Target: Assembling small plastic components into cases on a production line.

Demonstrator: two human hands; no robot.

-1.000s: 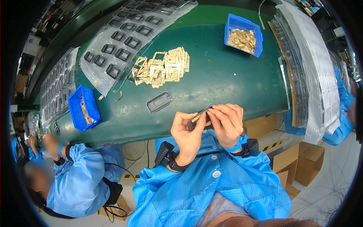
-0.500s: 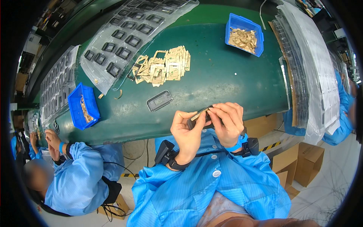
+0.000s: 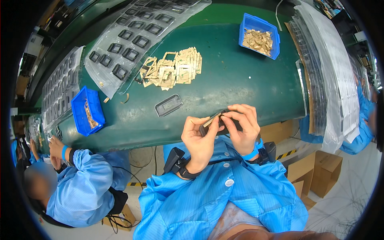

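Note:
Just off the near table edge, my left hand (image 3: 197, 138) is closed round a black plastic frame (image 3: 204, 130), with its thumb on the near side. A tan strip (image 3: 207, 123) shows along the frame beside that thumb. My right hand (image 3: 245, 127) pinches at the frame's far side, its thumb and forefinger close to my left thumb. Whether something small sits between those right fingertips is hidden. Beyond my hands, a black rectangular tray-like plastic part (image 3: 169, 105) lies on the green table. Farther off is a pile of tan cut-out frame pieces (image 3: 184, 66).
A blue bin (image 3: 262, 22) with tan scraps stands far right, and another blue bin (image 3: 82, 120) at left. Clear trays of black frames (image 3: 128, 36) lie far left; stacked clear trays (image 3: 320, 72) stand at right. A co-worker (image 3: 86, 188) sits at left. Cardboard boxes (image 3: 326, 174) stand below right.
My right hand has shifted slightly right and its fingers have turned, uncovering more of the black frame. My left hand keeps its hold. The co-worker's hands at left have moved a little.

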